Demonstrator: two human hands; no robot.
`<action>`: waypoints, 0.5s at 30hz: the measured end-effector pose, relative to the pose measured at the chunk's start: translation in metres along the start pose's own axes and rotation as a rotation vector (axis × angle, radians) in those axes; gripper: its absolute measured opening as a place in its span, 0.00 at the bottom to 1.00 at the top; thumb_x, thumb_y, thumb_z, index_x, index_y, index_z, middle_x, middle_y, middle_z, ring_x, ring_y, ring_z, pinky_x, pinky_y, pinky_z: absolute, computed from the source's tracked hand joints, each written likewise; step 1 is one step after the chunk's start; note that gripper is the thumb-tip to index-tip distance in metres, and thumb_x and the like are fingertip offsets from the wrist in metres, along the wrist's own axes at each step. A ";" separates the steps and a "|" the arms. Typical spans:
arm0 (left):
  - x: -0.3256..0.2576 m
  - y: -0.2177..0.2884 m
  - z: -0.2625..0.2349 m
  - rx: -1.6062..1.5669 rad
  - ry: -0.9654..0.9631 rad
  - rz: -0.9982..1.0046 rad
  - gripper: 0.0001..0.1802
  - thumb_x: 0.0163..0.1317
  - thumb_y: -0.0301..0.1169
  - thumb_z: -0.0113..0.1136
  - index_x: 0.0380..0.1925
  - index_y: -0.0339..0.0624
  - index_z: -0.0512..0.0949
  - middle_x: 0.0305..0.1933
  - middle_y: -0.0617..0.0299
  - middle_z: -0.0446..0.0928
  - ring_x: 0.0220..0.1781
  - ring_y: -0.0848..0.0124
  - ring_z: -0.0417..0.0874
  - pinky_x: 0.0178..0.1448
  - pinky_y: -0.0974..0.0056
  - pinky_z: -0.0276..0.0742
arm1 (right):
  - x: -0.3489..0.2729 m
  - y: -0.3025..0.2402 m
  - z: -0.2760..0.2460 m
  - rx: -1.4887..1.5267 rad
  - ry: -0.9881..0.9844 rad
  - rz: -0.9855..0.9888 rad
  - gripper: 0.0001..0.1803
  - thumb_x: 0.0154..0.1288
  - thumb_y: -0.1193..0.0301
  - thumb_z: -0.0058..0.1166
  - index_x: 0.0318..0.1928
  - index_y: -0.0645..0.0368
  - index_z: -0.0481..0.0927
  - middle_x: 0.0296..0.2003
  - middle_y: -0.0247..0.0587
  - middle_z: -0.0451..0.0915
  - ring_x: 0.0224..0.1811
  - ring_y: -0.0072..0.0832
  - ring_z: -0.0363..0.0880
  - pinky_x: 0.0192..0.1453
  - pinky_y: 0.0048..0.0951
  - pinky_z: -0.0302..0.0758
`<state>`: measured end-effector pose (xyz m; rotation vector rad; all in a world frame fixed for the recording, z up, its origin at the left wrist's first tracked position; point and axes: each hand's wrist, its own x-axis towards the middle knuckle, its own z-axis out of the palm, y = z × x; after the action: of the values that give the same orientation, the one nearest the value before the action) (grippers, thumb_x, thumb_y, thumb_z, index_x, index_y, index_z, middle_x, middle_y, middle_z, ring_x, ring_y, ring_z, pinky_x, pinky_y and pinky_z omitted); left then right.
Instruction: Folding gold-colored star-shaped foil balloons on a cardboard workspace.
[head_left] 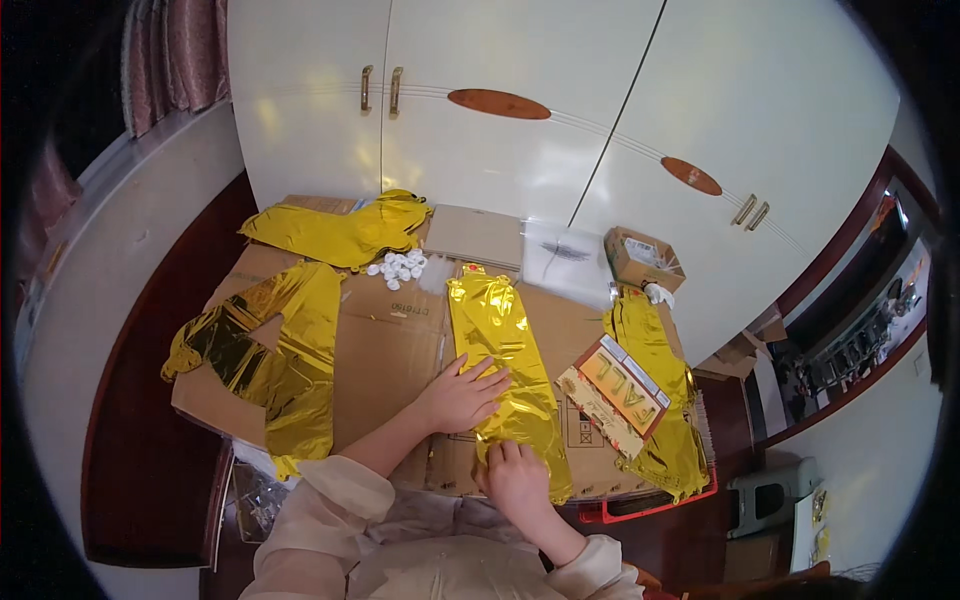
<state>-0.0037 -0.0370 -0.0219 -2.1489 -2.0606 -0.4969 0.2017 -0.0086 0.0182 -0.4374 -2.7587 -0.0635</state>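
Observation:
In front of me a long, flat gold foil balloon (pixel 509 345) lies lengthwise on the cardboard, with a small red spot at its far end. My left hand (pixel 467 397) rests on its left side, fingers stretched out and apart. Closer to me, my right hand (pixel 517 485) is closed at the near part of the balloon, its fingers bent down at the foil's left edge; the fingertips are partly hidden. To the left lies an angular gold foil balloon (pixel 305 350), and another gold foil balloon (pixel 335 232) sits at the far left.
Flattened cardboard (pixel 390 350) covers the work surface. On the right, a printed autumn-coloured card pack (pixel 620 395) overlaps another gold balloon (pixel 645 325). Small white pieces (pixel 400 268), clear plastic bags (pixel 566 262) and an open cardboard box (pixel 645 258) line the back, before white cabinets (pixel 480 160).

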 end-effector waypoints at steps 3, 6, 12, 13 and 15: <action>0.001 0.001 -0.001 -0.005 0.015 0.000 0.27 0.70 0.47 0.45 0.65 0.49 0.70 0.73 0.63 0.65 0.76 0.59 0.61 0.75 0.40 0.51 | 0.000 -0.002 0.005 -0.060 -0.013 0.017 0.10 0.50 0.66 0.61 0.29 0.59 0.78 0.28 0.39 0.75 0.31 0.34 0.79 0.26 0.34 0.79; -0.001 0.001 0.000 -0.012 0.028 -0.002 0.26 0.70 0.47 0.45 0.64 0.49 0.71 0.72 0.63 0.66 0.75 0.59 0.61 0.74 0.40 0.52 | 0.003 -0.006 0.001 -0.090 -0.066 0.025 0.08 0.52 0.70 0.56 0.32 0.61 0.81 0.28 0.38 0.75 0.32 0.33 0.79 0.26 0.32 0.80; -0.001 0.001 0.000 -0.004 0.028 -0.009 0.26 0.70 0.47 0.44 0.63 0.49 0.71 0.72 0.63 0.66 0.75 0.60 0.62 0.75 0.40 0.52 | 0.008 -0.011 0.006 -0.170 -0.061 0.023 0.03 0.54 0.72 0.55 0.29 0.55 0.76 0.26 0.37 0.74 0.28 0.32 0.79 0.20 0.31 0.77; -0.001 0.000 0.000 0.001 0.027 -0.012 0.26 0.70 0.48 0.44 0.63 0.49 0.71 0.72 0.63 0.66 0.75 0.60 0.62 0.75 0.41 0.51 | 0.009 -0.013 0.001 -0.186 -0.060 0.017 0.03 0.54 0.72 0.55 0.29 0.54 0.74 0.26 0.36 0.74 0.27 0.32 0.79 0.19 0.31 0.77; -0.001 0.001 0.001 -0.006 0.023 -0.015 0.26 0.70 0.48 0.44 0.64 0.49 0.71 0.72 0.63 0.66 0.75 0.60 0.61 0.75 0.41 0.51 | 0.010 -0.014 -0.001 -0.205 -0.044 0.006 0.04 0.53 0.72 0.55 0.29 0.53 0.73 0.25 0.35 0.73 0.26 0.31 0.78 0.18 0.30 0.76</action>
<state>-0.0029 -0.0374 -0.0233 -2.1221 -2.0676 -0.5269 0.1886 -0.0191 0.0227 -0.5051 -2.8054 -0.3412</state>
